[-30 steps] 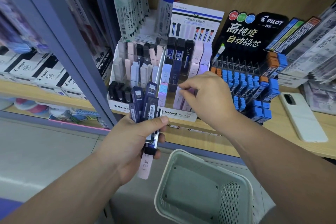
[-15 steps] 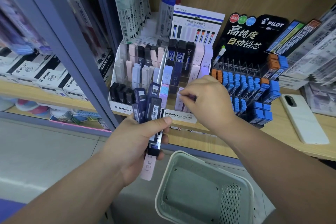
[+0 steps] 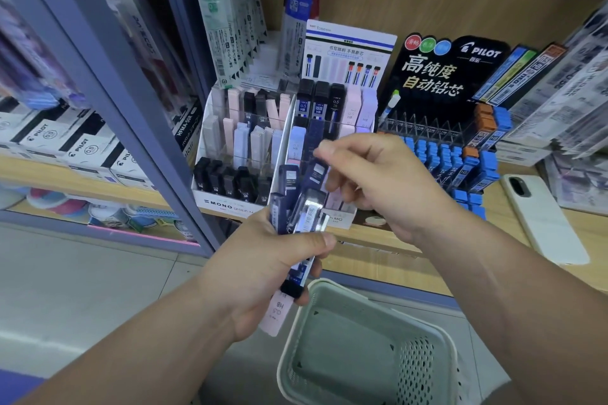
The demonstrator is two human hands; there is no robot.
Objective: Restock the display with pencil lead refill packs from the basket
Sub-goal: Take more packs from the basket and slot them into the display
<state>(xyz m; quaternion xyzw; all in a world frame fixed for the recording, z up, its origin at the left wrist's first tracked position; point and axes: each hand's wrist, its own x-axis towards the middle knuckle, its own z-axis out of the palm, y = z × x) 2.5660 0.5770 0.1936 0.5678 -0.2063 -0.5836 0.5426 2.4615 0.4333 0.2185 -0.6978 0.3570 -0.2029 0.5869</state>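
Note:
My left hand (image 3: pixel 263 268) grips a fanned bundle of pencil lead refill packs (image 3: pixel 297 207), mostly dark blue, with a pale pink one (image 3: pixel 278 312) sticking out below. My right hand (image 3: pixel 375 184) is just above the bundle and pinches the top of one dark blue pack (image 3: pixel 316 171). Behind both hands stands the white MONO display (image 3: pixel 230 204), its tiered slots holding black, pink, pale blue and lilac packs. The pale green basket (image 3: pixel 378 299) sits below my hands, and nothing shows inside it.
A black Pilot lead display (image 3: pixel 450 76) with blue and orange packs stands to the right on the wooden shelf (image 3: pixel 388 260). A white phone (image 3: pixel 543 217) lies further right. Hanging refill cards (image 3: pixel 230 10) and a grey-blue shelf post (image 3: pixel 98 76) are at the left.
My right hand has drawn back from the display's front slots to the bundle in my left hand and now pinches a dark blue pack there. The left hand has stayed put.

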